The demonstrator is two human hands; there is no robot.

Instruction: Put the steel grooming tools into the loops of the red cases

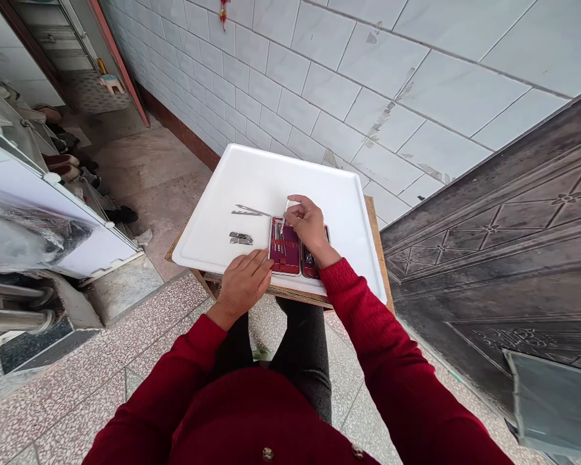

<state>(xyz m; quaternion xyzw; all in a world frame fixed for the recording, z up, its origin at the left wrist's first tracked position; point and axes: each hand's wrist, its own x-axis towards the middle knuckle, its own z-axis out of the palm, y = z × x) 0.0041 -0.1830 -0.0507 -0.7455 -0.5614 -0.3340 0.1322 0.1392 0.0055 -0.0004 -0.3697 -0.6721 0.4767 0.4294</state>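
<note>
An open manicure case with a purple and red lining lies near the front edge of a white tray. Slim metal tools sit under the loops of its left half. My left hand rests with fingers stretched out, its fingertips at the case's left edge. Above the case, my right hand pinches a thin metal manicure tool; its exact kind is too small to tell. The right hand and wrist partly cover the case's right half. Left of the case lie nail clippers and thin metal tools.
The tray stands on a wooden table against a tiled wall. A dark carved panel rises on the right. At the left are a white cabinet and shoes on a rack.
</note>
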